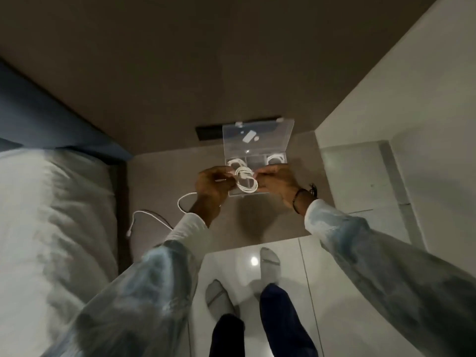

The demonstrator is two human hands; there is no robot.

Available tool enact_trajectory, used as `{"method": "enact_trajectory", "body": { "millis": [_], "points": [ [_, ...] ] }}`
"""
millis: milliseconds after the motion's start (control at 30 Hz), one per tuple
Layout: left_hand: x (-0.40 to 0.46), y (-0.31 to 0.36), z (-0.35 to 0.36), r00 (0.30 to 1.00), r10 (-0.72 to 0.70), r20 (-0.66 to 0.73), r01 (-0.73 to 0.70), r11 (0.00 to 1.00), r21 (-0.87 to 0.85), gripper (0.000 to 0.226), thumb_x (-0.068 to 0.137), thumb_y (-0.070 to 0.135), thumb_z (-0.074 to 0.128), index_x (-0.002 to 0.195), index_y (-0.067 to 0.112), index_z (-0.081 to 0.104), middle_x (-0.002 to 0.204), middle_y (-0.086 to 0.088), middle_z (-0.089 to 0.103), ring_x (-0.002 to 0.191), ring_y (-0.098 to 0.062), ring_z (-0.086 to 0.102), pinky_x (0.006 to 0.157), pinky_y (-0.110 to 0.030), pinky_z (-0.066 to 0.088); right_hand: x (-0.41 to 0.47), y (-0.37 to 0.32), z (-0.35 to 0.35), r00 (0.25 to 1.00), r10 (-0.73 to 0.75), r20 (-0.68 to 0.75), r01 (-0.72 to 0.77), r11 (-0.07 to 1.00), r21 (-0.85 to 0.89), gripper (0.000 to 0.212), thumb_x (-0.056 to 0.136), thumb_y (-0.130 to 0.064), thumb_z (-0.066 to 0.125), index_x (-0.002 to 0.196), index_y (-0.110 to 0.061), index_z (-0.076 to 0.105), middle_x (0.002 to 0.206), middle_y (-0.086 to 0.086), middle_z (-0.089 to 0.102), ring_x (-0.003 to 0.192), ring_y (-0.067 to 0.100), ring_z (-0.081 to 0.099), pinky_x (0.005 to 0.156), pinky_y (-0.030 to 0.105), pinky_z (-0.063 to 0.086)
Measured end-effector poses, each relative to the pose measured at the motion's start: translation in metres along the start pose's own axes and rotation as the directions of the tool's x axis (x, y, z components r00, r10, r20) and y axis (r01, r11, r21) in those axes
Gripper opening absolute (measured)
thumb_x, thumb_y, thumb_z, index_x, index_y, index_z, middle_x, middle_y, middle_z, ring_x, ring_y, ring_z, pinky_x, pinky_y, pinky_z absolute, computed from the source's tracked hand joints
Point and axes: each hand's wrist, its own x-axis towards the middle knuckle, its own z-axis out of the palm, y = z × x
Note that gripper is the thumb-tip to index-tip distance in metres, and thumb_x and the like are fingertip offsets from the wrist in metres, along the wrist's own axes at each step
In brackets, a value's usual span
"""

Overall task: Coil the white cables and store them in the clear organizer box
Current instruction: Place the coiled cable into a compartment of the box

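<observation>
meanwhile a coiled white cable (pixel 246 180) was pinched by both hands (pixel 213 182) above the organizer box (pixel 257 140); if released early, it could spring open.

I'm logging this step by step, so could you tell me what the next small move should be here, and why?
Probably lower the coiled cable into a free compartment of the clear organizer box. Both the left hand and right hand hold the coil just above the open box, and two compartments already hold coils.

The organizer box (pixel 257 153) sits open on the surface (pixel 159 176), coils in its far-left and far-right compartments. Both hands hold a coiled cable (pixel 246 180) over its near edge. A loose cable (pixel 152 217) lies left; bed (pixel 51 215) farther left.
</observation>
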Motion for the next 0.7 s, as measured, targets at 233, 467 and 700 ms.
{"method": "enact_trajectory", "body": {
  "millis": [233, 467, 700],
  "points": [
    [0.086, -0.093, 0.01, 0.983, 0.028, -0.184, 0.034, 0.944, 0.328, 0.025, 0.072, -0.01, 0.077, 0.073, 0.015, 0.078, 0.071, -0.002, 0.073, 0.056, -0.001, 0.064, 0.059, -0.022, 0.056, 0.078, 0.068, 0.027, 0.972, -0.146, 0.181, 0.23, 0.726, -0.648, 0.022, 0.081, -0.015, 0.078, 0.097, 0.001, 0.078, 0.091, 0.021, 0.076, 0.094, 0.033, 0.071, 0.084, 0.044, 0.056],
    [0.089, -0.116, 0.007, 0.987, 0.123, -0.105, -0.041, 0.819, 0.573, 0.012, 0.082, 0.014, 0.073, 0.089, 0.01, 0.082, 0.087, -0.011, 0.08, 0.076, -0.016, 0.072, 0.071, -0.018, 0.055, 0.094, 0.056, 0.034, 0.931, -0.178, 0.318, 0.364, 0.502, -0.785, 0.043, 0.07, -0.021, 0.089, 0.107, -0.004, 0.076, 0.114, 0.022, 0.064, 0.112, 0.033, 0.06, 0.091, 0.036, 0.054],
    [0.091, -0.109, 0.003, 0.98, 0.192, 0.058, -0.163, 0.597, 0.785, 0.017, 0.085, 0.006, 0.07, 0.098, 0.007, 0.082, 0.108, -0.018, 0.072, 0.095, -0.032, 0.07, 0.089, -0.03, 0.054, 0.094, 0.059, 0.035, 0.861, -0.313, 0.4, 0.463, 0.161, -0.872, 0.034, 0.084, -0.038, 0.074, 0.112, -0.018, 0.073, 0.123, 0.001, 0.069, 0.116, 0.025, 0.057, 0.092, 0.039, 0.054]
  ]
}}
